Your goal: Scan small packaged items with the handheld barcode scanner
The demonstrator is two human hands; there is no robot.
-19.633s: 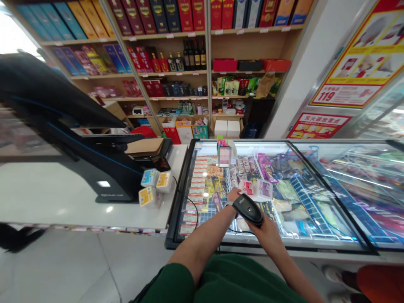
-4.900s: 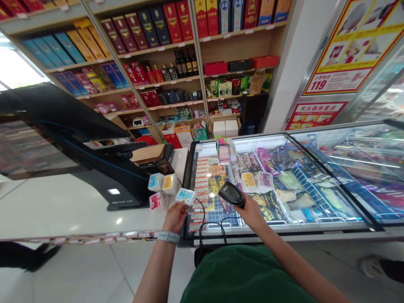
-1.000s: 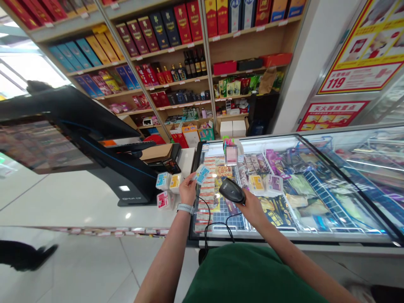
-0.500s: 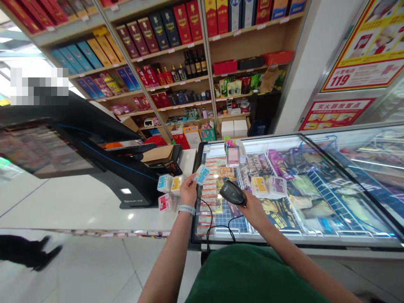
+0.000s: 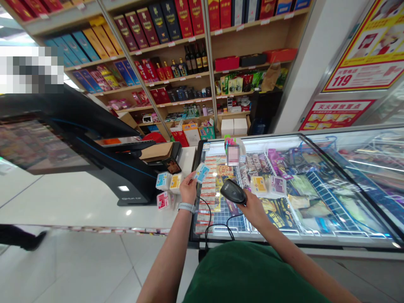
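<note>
The held plastic tub [image 5: 202, 173] is pale blue and white, the barcode scanner [image 5: 232, 192] black.

"119" on a red-and-yellow poster [image 5: 362, 50], seemingly "灭火器" on a red sign [image 5: 336, 109]

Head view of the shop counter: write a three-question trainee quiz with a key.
1. True or false: the left hand holds the black barcode scanner.
2. Fill in the blank: the pale wristband is on the ___ wrist.
3. Choose one: the left hand pinches
A. a small blue-labelled pack
B. a wine bottle
C. a cardboard box

Key: 1 false; 2 left; 3 A
</note>
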